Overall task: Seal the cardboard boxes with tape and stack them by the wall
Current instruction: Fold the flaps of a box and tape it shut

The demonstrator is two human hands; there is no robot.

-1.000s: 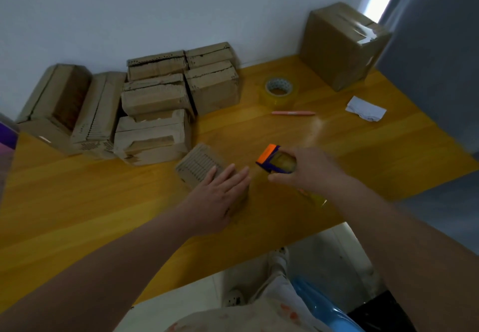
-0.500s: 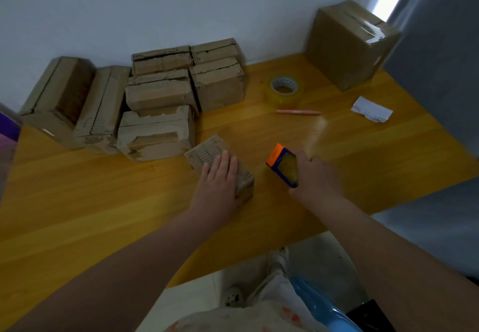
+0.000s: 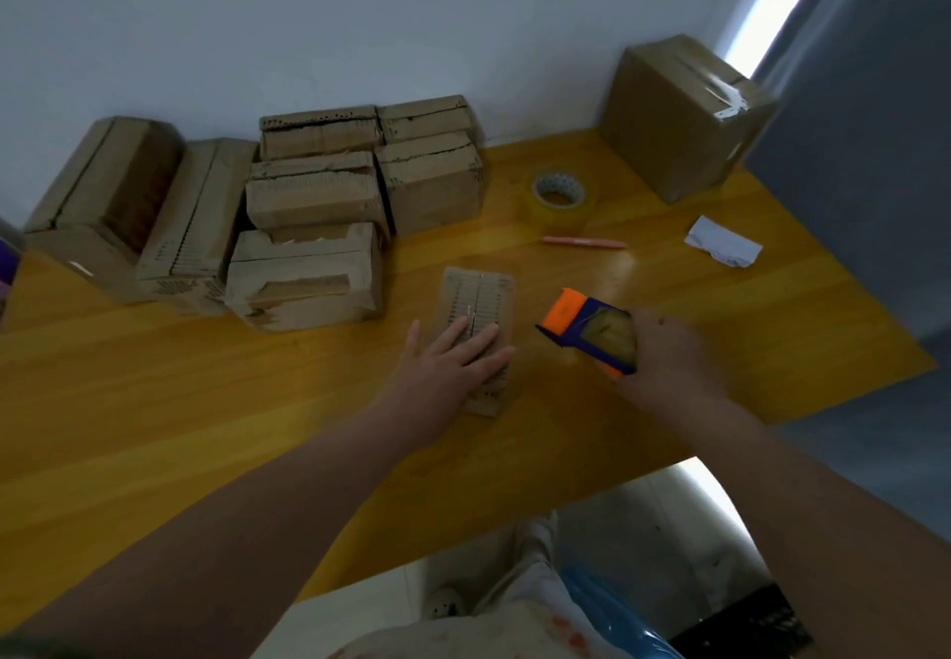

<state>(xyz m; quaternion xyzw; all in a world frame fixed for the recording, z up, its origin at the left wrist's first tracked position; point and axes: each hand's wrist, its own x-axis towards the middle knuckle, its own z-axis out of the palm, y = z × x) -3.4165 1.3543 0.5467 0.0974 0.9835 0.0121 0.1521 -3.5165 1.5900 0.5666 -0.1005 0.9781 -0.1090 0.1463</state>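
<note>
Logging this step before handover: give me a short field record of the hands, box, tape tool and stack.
left hand: flat on the small box, fingers straight
right hand: grips the tape dispenser, right of the box, not touching it
small box: lies on the table, centre seam facing up
stack: cardboard boxes piled by the wall
spare: tape roll and pen behind

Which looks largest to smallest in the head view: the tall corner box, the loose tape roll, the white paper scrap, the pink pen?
1. tall corner box
2. loose tape roll and white paper scrap: look alike, not ranked
3. pink pen: long but thinnest, least area
</note>
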